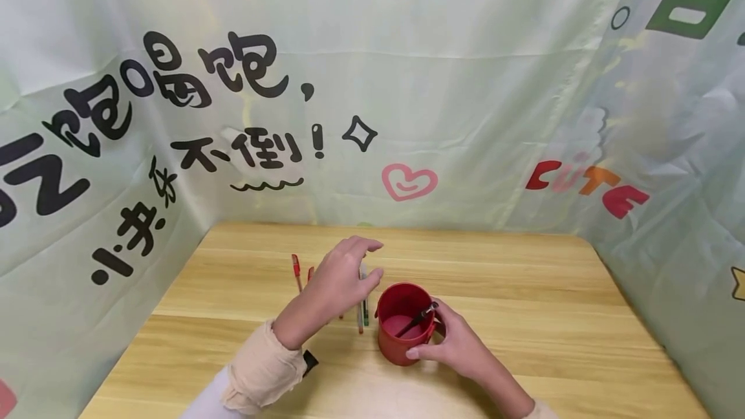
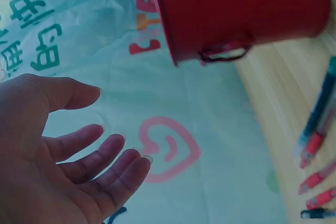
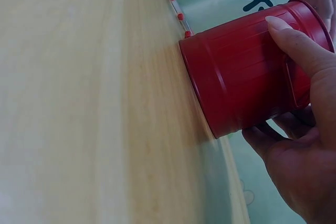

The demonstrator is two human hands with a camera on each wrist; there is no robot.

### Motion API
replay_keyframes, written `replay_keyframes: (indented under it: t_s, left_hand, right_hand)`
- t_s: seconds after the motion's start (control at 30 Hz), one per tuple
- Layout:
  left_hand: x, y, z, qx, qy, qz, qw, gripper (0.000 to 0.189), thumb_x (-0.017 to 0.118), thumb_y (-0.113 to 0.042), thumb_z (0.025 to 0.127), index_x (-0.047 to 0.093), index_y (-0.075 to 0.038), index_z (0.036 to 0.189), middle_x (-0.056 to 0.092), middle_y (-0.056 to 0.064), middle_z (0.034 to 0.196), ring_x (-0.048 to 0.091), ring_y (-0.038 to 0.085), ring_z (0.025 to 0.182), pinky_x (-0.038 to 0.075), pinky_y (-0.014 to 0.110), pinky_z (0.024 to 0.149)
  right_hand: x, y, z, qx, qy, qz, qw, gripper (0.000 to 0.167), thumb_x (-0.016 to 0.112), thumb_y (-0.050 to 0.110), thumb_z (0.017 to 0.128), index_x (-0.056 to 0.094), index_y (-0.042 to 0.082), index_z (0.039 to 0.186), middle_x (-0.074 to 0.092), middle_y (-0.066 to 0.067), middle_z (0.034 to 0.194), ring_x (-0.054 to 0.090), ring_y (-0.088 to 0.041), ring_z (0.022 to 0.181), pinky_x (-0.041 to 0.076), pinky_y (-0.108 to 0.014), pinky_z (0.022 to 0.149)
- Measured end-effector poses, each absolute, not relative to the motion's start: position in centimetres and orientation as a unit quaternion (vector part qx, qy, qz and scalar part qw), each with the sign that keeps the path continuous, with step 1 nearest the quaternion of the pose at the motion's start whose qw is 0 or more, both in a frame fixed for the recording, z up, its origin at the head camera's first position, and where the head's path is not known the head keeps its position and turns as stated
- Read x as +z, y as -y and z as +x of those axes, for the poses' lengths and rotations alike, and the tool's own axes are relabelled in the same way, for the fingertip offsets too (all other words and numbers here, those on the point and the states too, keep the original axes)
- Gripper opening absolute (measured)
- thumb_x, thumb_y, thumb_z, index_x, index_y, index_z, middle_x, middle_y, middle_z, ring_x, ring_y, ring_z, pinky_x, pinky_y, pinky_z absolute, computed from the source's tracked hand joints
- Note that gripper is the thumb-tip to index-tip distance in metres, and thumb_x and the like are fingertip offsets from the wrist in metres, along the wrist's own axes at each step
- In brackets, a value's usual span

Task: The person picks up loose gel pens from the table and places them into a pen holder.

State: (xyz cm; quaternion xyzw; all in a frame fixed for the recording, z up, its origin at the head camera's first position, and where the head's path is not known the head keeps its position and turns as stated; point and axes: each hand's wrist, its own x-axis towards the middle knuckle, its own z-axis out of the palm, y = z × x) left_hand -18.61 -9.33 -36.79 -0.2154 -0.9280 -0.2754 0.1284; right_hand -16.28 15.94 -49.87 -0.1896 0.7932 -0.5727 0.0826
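Observation:
A red bucket (image 1: 391,343) with small side handles stands on the table, and a black pen (image 1: 416,320) leans inside it. My right hand (image 1: 456,343) grips the bucket's right side, thumb on the near wall and fingers round behind, as the right wrist view of the bucket (image 3: 236,72) also shows. Left of the rim, my left hand (image 1: 343,277) hovers over several pens with nothing in it. Its fingers are loosely bent and apart from the thumb in the left wrist view (image 2: 79,150). Beneath it lie a red-capped pen (image 1: 296,265) and a green-tipped pen (image 1: 366,312), partly hidden.
The wooden table (image 1: 524,290) is bounded at the back and sides by a printed fabric curtain (image 1: 465,115). A small black object (image 1: 310,362) shows beside the left sleeve, partly covered by it.

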Motion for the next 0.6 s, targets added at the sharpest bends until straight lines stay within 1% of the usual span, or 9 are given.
replay_keyframes:
  t_s: [0.03,0.13,0.17,0.2,0.23,0.27,0.4,0.47,0.6]
  left_hand:
    - [-36.9,9.5,-18.8,-0.277,0.928,-0.211,0.131,0.043,0.076,-0.025,0.093,0.066,-0.012,0.133,0.068,0.007,0.133,0.068,0.019,0.096,0.061,0.038,0.087]
    - [-37.5,10.0,-19.4,-0.270,0.931,-0.200,0.143,0.044,0.075,-0.022,0.093,0.065,-0.009,0.134,0.067,0.009,0.134,0.069,0.021,0.098,0.061,0.038,0.089]
    - [-37.8,10.2,-19.6,-0.266,0.932,-0.196,0.148,0.045,0.075,-0.021,0.093,0.065,-0.009,0.135,0.067,0.010,0.134,0.070,0.023,0.102,0.061,0.039,0.091]
    - [-38.0,10.5,-19.9,-0.264,0.933,-0.192,0.153,0.045,0.075,-0.020,0.093,0.065,-0.007,0.135,0.067,0.011,0.134,0.069,0.025,0.109,0.060,0.041,0.095]
    - [-38.2,10.7,-20.1,-0.260,0.934,-0.189,0.157,0.045,0.075,-0.018,0.093,0.065,-0.006,0.134,0.068,0.012,0.133,0.067,0.027,0.111,0.060,0.042,0.095]
    - [-38.5,11.0,-20.4,-0.255,0.936,-0.184,0.159,0.045,0.075,-0.017,0.092,0.065,-0.006,0.134,0.068,0.012,0.133,0.066,0.029,0.117,0.059,0.044,0.098]
    - [-39.3,12.1,-21.3,-0.242,0.943,-0.161,0.163,0.045,0.075,-0.016,0.092,0.064,-0.004,0.135,0.067,0.014,0.132,0.066,0.031,0.116,0.059,0.045,0.096]
    - [-39.7,12.6,-21.7,-0.230,0.947,-0.150,0.166,0.045,0.074,-0.016,0.093,0.064,-0.005,0.135,0.067,0.014,0.133,0.064,0.033,0.123,0.058,0.047,0.099]
    - [-40.4,13.5,-22.4,-0.227,0.950,-0.132,0.171,0.046,0.073,-0.019,0.093,0.064,-0.004,0.135,0.067,0.016,0.134,0.063,0.036,0.126,0.057,0.050,0.101]
  right_hand:
    - [-49.9,-16.0,-16.3,-0.574,-0.793,-0.188,0.083,0.089,0.095,0.027,0.073,0.049,0.018,0.149,0.062,-0.007,0.142,0.060,-0.032,0.132,0.050,-0.019,0.106]
    - [-49.8,-16.0,-16.3,-0.577,-0.791,-0.185,0.084,0.089,0.095,0.026,0.072,0.050,0.019,0.149,0.063,-0.006,0.141,0.059,-0.031,0.132,0.049,-0.020,0.106]
    - [-49.8,-15.9,-16.3,-0.578,-0.791,-0.184,0.084,0.089,0.095,0.026,0.072,0.050,0.019,0.149,0.063,-0.006,0.141,0.059,-0.031,0.132,0.049,-0.020,0.106]
    - [-49.7,-15.9,-16.3,-0.579,-0.790,-0.184,0.085,0.090,0.096,0.026,0.072,0.050,0.018,0.149,0.063,-0.007,0.141,0.059,-0.031,0.132,0.049,-0.019,0.106]
    - [-49.7,-15.9,-16.3,-0.579,-0.790,-0.184,0.086,0.090,0.096,0.026,0.072,0.050,0.018,0.149,0.063,-0.007,0.141,0.059,-0.032,0.132,0.049,-0.019,0.106]
    - [-49.7,-15.9,-16.3,-0.580,-0.789,-0.184,0.088,0.090,0.095,0.025,0.072,0.049,0.017,0.149,0.062,-0.008,0.142,0.059,-0.032,0.132,0.049,-0.019,0.106]
    - [-49.7,-15.9,-16.3,-0.580,-0.789,-0.180,0.093,0.090,0.095,0.025,0.072,0.049,0.014,0.149,0.061,-0.010,0.142,0.059,-0.032,0.132,0.050,-0.017,0.104]
    - [-49.7,-15.9,-16.3,-0.579,-0.790,-0.177,0.095,0.091,0.095,0.025,0.072,0.049,0.014,0.149,0.061,-0.010,0.142,0.059,-0.032,0.133,0.050,-0.016,0.103]
    - [-49.6,-15.9,-16.3,-0.578,-0.792,-0.174,0.094,0.092,0.096,0.025,0.071,0.048,0.014,0.149,0.061,-0.009,0.143,0.058,-0.031,0.134,0.048,-0.015,0.104]
